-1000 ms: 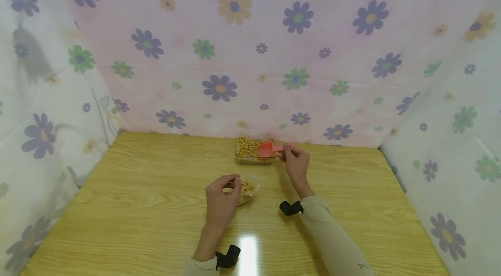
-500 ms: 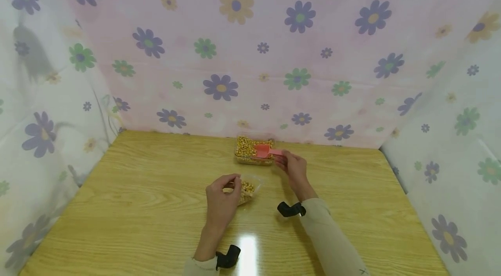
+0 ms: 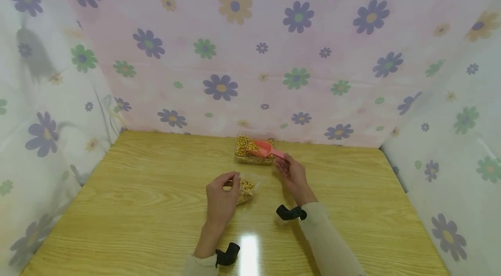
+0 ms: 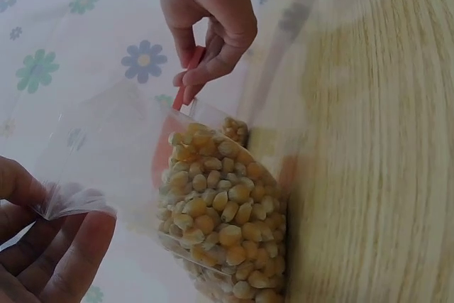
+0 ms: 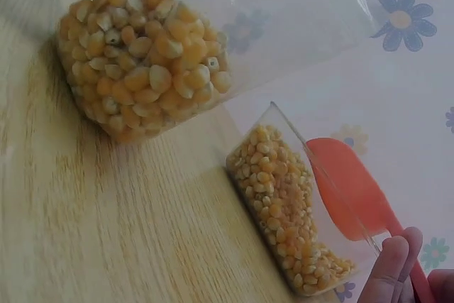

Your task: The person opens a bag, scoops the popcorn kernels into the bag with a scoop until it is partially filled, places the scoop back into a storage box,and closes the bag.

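Note:
My left hand (image 3: pixel 222 200) pinches the top edge of a clear plastic bag (image 3: pixel 246 190) that stands on the table, partly filled with yellow corn kernels (image 4: pixel 220 211). In my right hand (image 3: pixel 294 177) is the handle of a pinkish-red scoop (image 3: pixel 264 149). The scoop's bowl lies over the corn inside a clear rectangular container (image 3: pixel 256 161), just behind the bag. The right wrist view has the scoop (image 5: pixel 347 189) at the container's open top, above the kernels (image 5: pixel 277 204). Whether the bowl carries kernels, I cannot tell.
The wood-grain table (image 3: pixel 148 206) extends on both sides of the bag. A flowered cloth (image 3: pixel 250 63) rises directly behind the container, with more cloth at left and right. A black wrist mount (image 3: pixel 228 254) sits on the left wrist, another (image 3: pixel 290 212) on the right.
My right hand has shifted slightly left and nearer, and the scoop's handle now slopes down toward it. The bowl has moved left over the corn. The left hand and bag stay nearly still.

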`<state>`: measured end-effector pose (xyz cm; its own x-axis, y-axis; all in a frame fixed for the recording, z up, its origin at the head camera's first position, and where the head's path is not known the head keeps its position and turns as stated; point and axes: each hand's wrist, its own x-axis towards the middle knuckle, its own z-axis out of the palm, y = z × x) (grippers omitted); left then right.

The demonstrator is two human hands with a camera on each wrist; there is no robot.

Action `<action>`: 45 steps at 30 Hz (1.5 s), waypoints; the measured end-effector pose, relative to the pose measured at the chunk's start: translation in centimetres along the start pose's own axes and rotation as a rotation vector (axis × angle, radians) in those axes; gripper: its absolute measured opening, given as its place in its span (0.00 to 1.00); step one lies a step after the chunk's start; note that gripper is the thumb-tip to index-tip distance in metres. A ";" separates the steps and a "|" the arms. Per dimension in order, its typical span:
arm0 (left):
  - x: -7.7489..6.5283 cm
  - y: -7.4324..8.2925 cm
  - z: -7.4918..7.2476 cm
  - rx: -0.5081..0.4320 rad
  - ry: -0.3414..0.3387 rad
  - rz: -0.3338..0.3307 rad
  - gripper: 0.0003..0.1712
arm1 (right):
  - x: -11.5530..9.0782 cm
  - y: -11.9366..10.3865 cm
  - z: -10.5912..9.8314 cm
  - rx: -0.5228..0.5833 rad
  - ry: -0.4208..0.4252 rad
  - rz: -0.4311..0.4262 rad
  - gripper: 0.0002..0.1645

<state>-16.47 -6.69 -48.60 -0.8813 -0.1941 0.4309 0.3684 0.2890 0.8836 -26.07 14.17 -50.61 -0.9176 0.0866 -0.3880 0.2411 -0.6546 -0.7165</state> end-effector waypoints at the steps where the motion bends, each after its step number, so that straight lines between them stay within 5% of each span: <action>1: 0.1 0.0 0.0 0.014 -0.003 0.012 0.07 | -0.1 0.0 -0.1 0.009 -0.008 0.005 0.16; 18: 1.8 0.8 -0.8 0.088 -0.013 0.049 0.06 | -2.9 -0.6 -0.9 0.115 -0.102 0.021 0.15; 32: 2.5 0.1 -2.1 0.067 -0.014 0.009 0.07 | -6.5 -1.1 -1.3 0.032 -0.178 0.040 0.21; 45: 2.4 0.1 -2.3 0.055 -0.012 -0.018 0.08 | -8.2 -1.4 -1.1 -0.104 -0.227 -0.029 0.23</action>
<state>-17.87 -9.33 -47.05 -0.8913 -0.1883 0.4124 0.3358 0.3371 0.8795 -18.52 15.18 -47.02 -0.9693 -0.0748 -0.2344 0.2342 -0.5728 -0.7856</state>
